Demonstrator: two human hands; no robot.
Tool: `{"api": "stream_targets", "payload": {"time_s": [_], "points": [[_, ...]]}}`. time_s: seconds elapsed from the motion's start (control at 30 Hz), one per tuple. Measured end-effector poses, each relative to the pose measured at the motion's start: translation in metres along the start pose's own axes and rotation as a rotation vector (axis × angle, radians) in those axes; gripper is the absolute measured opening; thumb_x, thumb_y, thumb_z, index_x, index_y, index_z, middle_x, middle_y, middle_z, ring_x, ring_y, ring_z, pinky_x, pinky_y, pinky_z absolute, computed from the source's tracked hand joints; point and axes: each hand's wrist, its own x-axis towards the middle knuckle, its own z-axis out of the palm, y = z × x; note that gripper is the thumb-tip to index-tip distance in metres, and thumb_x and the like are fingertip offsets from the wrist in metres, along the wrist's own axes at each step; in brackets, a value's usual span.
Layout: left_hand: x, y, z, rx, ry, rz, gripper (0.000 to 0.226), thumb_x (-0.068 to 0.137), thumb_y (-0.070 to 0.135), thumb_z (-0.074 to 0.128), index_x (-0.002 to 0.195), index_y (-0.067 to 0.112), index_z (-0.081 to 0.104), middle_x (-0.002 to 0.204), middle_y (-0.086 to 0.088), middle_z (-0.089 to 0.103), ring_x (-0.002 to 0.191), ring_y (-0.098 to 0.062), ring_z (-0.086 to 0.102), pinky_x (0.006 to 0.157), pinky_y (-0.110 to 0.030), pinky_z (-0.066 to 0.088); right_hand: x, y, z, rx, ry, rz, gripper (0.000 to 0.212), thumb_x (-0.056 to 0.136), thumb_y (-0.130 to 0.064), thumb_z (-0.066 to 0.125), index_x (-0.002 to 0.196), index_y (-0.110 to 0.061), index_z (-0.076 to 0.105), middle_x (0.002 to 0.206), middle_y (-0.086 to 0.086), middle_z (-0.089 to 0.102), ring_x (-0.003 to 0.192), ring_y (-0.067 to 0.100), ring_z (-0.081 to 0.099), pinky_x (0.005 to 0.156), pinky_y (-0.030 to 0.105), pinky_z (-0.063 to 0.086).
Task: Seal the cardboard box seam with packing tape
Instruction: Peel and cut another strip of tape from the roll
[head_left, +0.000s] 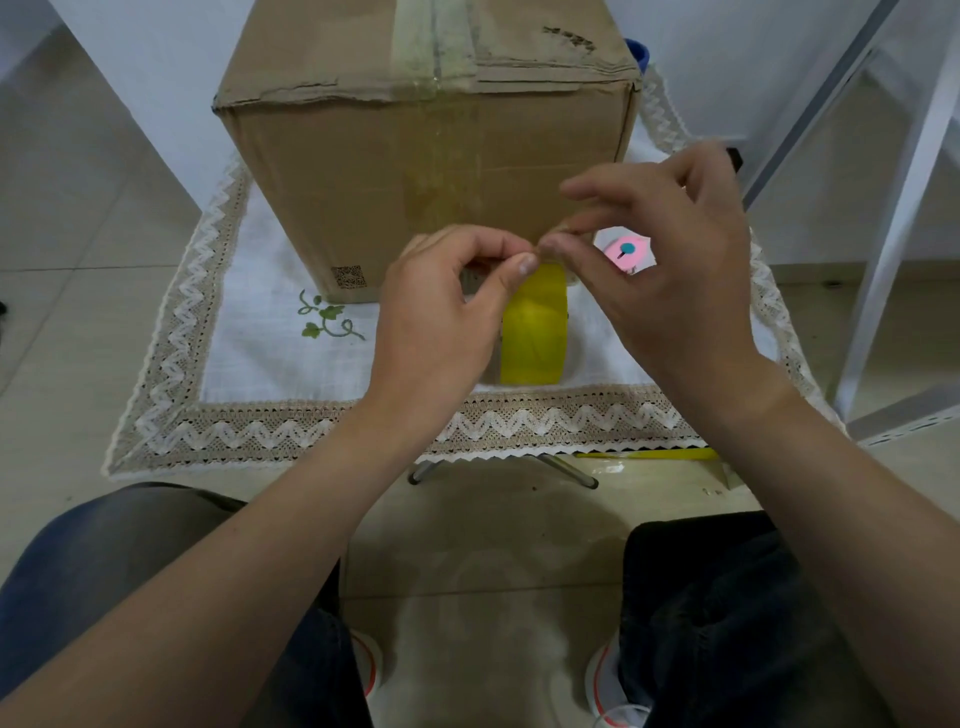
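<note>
A brown cardboard box (415, 150) stands on a small cloth-covered table (260, 426). Old yellowish tape runs along its top seam (434, 47) and down its front face. In front of the box I hold a roll of yellow packing tape (535, 332) upright on edge. My left hand (441, 317) grips the roll from the left, thumb on its top. My right hand (660, 270) pinches at the tape's top edge with thumb and forefinger, the other fingers spread. The tips of both hands meet just above the roll.
A pink object with a teal dot (626, 253) lies on the cloth to the right of the roll. A white metal frame (893, 208) stands at the right. A yellow strip (654, 454) lies on the floor under the table's edge. My knees are below.
</note>
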Motion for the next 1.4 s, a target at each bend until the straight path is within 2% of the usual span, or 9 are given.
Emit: {"api": "stream_targets", "payload": {"time_s": [0.17,0.33,0.53,0.73,0.9,1.03,1.17,1.33,1.4], "points": [[0.002,-0.003,-0.002,-0.121,0.002,-0.070,0.008,0.096,0.021,0.072,0.095,0.029,0.074,0.088,0.010,0.074,0.087,-0.011,0.069,0.081,-0.038,0.060,-0.001,-0.002,0.000,-0.061,-0.023,0.028,0.034,0.092,-0.038,0.078,0.117,-0.015,0.071,0.112,-0.008,0.074,0.089,0.024,0.060,0.076,0.029,0.045],[0.003,-0.002,-0.006,-0.159,0.007,-0.085,0.010,0.097,0.018,0.072,0.095,0.028,0.074,0.084,0.013,0.072,0.081,0.000,0.065,0.074,-0.018,0.051,0.001,0.004,0.002,0.029,-0.064,0.027,0.019,0.097,-0.032,0.075,0.092,-0.014,0.077,0.088,-0.002,0.072,0.074,0.017,0.060,0.065,0.036,0.049],[0.003,-0.003,-0.006,-0.140,0.007,-0.033,0.014,0.096,0.018,0.073,0.101,0.031,0.075,0.098,-0.001,0.077,0.093,-0.015,0.071,0.080,-0.027,0.057,-0.002,0.003,0.009,0.130,-0.142,0.069,0.012,0.096,-0.023,0.075,0.102,-0.015,0.083,0.088,-0.001,0.072,0.062,0.012,0.054,0.060,0.022,0.045],[0.004,-0.003,-0.007,-0.134,0.001,0.006,0.018,0.094,0.016,0.074,0.100,0.033,0.075,0.098,-0.005,0.076,0.092,-0.019,0.070,0.079,-0.029,0.056,-0.002,0.004,0.010,0.181,-0.180,0.116,0.015,0.094,-0.019,0.076,0.108,-0.015,0.081,0.095,-0.002,0.073,0.068,0.007,0.057,0.065,0.006,0.038],[0.005,-0.002,-0.009,-0.064,-0.015,0.064,0.015,0.093,0.017,0.076,0.099,0.030,0.075,0.094,0.002,0.073,0.089,-0.006,0.065,0.075,-0.016,0.047,-0.002,0.007,0.011,0.225,-0.213,0.124,0.016,0.093,-0.016,0.077,0.108,-0.012,0.081,0.095,-0.002,0.072,0.075,-0.007,0.055,0.066,0.004,0.038],[0.007,-0.003,-0.011,-0.003,-0.003,0.109,0.013,0.090,0.022,0.079,0.097,0.033,0.077,0.091,0.012,0.072,0.093,-0.017,0.067,0.076,-0.026,0.051,-0.002,0.007,0.011,0.268,-0.233,0.128,0.014,0.094,-0.014,0.077,0.107,-0.011,0.081,0.093,-0.001,0.071,0.076,-0.006,0.056,0.065,0.004,0.038],[0.009,-0.002,-0.015,-0.035,0.003,0.090,0.017,0.084,0.025,0.084,0.091,0.037,0.075,0.087,0.020,0.075,0.089,-0.014,0.070,0.077,-0.027,0.053,-0.003,0.006,0.012,0.285,-0.259,0.117,0.015,0.093,-0.013,0.076,0.108,-0.010,0.081,0.094,0.003,0.071,0.078,-0.005,0.057,0.066,0.004,0.039],[0.009,0.000,-0.016,-0.117,-0.004,0.053,0.026,0.079,0.016,0.089,0.083,0.030,0.067,0.082,0.012,0.073,0.081,-0.005,0.070,0.072,-0.016,0.051,-0.004,0.005,0.016,0.351,-0.270,0.164,0.016,0.092,-0.012,0.078,0.108,-0.012,0.081,0.094,0.001,0.070,0.079,-0.004,0.060,0.069,0.006,0.041],[0.009,-0.001,-0.016,-0.155,-0.016,0.041,0.030,0.078,0.015,0.089,0.088,0.028,0.064,0.083,0.008,0.073,0.083,-0.008,0.071,0.073,-0.017,0.052,-0.004,0.005,0.016,0.363,-0.264,0.178,0.015,0.091,-0.013,0.079,0.106,-0.012,0.081,0.093,-0.001,0.070,0.079,-0.004,0.060,0.069,0.006,0.041]]}}
